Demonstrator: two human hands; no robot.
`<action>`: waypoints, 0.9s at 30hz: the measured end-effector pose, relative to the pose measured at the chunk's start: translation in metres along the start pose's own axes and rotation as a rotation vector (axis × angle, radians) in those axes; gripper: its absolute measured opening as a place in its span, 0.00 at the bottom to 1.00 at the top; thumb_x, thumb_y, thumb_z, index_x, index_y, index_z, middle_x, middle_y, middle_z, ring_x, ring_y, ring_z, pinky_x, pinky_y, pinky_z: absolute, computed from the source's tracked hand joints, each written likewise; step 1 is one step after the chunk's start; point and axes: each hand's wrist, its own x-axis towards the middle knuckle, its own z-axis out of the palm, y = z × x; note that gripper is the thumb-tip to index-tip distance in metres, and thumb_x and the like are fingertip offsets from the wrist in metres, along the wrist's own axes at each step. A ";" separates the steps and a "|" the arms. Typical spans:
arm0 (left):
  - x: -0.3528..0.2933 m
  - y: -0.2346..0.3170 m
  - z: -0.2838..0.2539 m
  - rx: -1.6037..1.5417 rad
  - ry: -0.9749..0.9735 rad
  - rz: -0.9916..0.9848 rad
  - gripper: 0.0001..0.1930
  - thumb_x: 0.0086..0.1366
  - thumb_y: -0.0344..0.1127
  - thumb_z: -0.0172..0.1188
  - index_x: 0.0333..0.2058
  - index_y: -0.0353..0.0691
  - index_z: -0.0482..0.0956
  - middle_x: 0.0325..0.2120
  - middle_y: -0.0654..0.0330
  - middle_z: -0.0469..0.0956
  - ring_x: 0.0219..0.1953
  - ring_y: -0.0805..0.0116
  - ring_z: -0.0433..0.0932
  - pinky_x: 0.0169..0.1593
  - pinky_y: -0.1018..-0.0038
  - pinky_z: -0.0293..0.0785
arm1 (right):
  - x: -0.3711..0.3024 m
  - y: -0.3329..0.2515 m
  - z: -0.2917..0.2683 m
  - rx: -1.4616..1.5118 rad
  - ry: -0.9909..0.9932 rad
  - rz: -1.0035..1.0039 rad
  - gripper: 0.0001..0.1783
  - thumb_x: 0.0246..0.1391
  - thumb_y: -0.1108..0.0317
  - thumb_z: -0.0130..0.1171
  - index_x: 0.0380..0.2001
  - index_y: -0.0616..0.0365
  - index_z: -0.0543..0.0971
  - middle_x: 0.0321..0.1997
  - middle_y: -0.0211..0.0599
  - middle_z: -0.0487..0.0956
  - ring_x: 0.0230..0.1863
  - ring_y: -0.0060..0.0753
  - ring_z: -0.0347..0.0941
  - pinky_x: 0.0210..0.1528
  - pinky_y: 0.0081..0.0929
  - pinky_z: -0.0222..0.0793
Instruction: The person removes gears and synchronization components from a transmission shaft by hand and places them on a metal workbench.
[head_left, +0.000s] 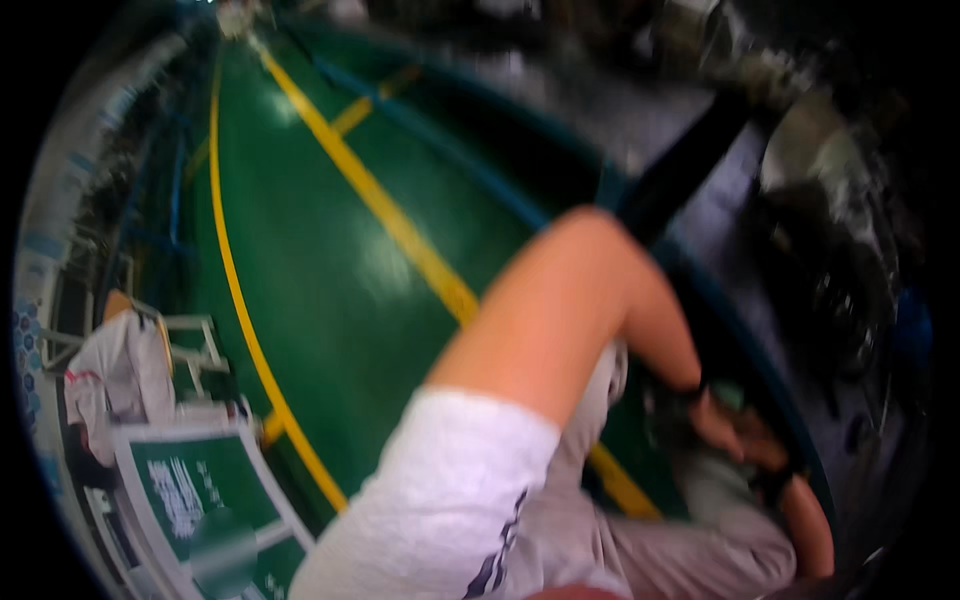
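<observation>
My left arm is bent, with its elbow raised in the middle of the view. The forearm comes down to my left hand [717, 426], which has a dark band at the wrist. My right hand [763, 449] meets it from the lower right, also with a dark band [776, 481] at its wrist. Both hands are close together above my beige trouser leg [715, 535]. Motion blur smears their fingers, and I cannot make out anything held. A small pale green patch [731, 394] shows just beyond the hands; its kind is unclear.
A blue-edged bench [740, 310] with dark, blurred items runs along my right. Yellow lines [375, 195] cross the green floor [330, 270]. At the left stand a chair with a pale garment [125, 375] over it and a green-and-white board [205, 490].
</observation>
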 end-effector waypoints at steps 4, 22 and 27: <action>0.044 -0.032 -0.018 0.101 0.194 0.097 0.48 0.75 0.55 0.61 0.80 0.38 0.47 0.68 0.33 0.70 0.70 0.40 0.71 0.71 0.56 0.67 | 0.003 0.004 -0.020 -0.045 0.004 0.003 0.15 0.61 0.66 0.64 0.46 0.65 0.85 0.45 0.51 0.85 0.49 0.46 0.83 0.51 0.39 0.78; 0.013 0.042 -0.038 0.355 -0.134 0.028 0.54 0.71 0.34 0.58 0.81 0.48 0.25 0.52 0.30 0.80 0.53 0.35 0.81 0.60 0.51 0.74 | -0.025 -0.003 -0.006 -0.053 0.093 0.006 0.16 0.61 0.59 0.68 0.42 0.61 0.89 0.39 0.52 0.87 0.43 0.49 0.85 0.48 0.40 0.79; 0.006 0.046 -0.032 0.399 -0.114 0.079 0.52 0.73 0.32 0.55 0.82 0.50 0.26 0.51 0.30 0.81 0.51 0.35 0.82 0.59 0.50 0.74 | -0.024 -0.006 -0.005 -0.088 0.104 0.006 0.16 0.61 0.57 0.70 0.41 0.60 0.90 0.38 0.52 0.88 0.42 0.49 0.85 0.47 0.40 0.79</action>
